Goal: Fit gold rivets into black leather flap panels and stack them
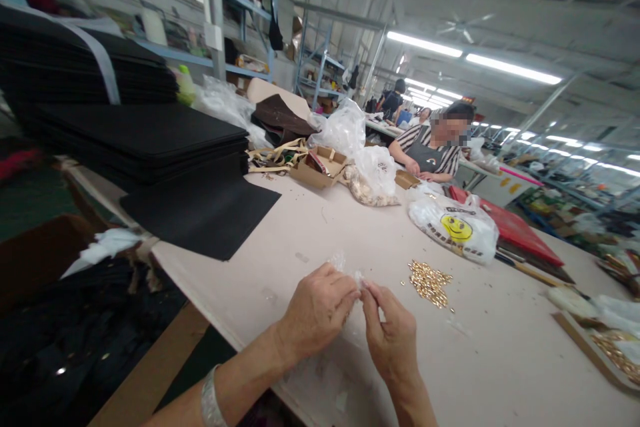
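Where one small clear bag (339, 260) hangs just over the desk (500, 360), the left hand (317, 310) and right hand (393, 337) each have their grip pinched on it. One heap of gold studs (430, 282) lies near, one smiley-face bag (455, 227) beyond.

Shiny gold metal studs (430, 282), crinkly clear plastic wrap (345, 267), matt table (350, 227)

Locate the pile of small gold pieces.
In the head view, the pile of small gold pieces lies on the table right of centre, just beyond the right hand, in front of the white smiley-face bag.
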`<state>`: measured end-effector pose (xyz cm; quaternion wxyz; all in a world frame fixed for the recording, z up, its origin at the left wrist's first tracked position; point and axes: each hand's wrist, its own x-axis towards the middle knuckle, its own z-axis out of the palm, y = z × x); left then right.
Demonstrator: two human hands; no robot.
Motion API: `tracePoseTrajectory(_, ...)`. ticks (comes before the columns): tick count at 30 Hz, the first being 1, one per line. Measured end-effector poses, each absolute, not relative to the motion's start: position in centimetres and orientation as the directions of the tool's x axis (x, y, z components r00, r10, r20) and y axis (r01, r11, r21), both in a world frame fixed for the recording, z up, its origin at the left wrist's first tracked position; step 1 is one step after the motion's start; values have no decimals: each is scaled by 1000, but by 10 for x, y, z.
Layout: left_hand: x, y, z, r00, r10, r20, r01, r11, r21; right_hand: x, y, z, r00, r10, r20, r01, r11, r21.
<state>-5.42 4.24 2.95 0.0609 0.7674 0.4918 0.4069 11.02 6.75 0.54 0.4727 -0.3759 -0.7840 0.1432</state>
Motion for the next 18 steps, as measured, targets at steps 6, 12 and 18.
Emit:
tracePoseTrajectory(6, -51, 38, 23, 136, 811, 570, 605, -523, 600, 110, 65, 8, -282, 733, 619, 499, 663, -558)
tracePoseTrajectory(12, -52, 40, 22, 68, 803, 592, 786, -408, 464, 109, 67, -3, -297, 682, 668, 498, 708, -501)
tracePoseTrajectory(18, -53, 52, 20, 238, 745, 624, 869, -450, 206, 104, 62, -3, -199, 750, 631, 514, 628, -585)
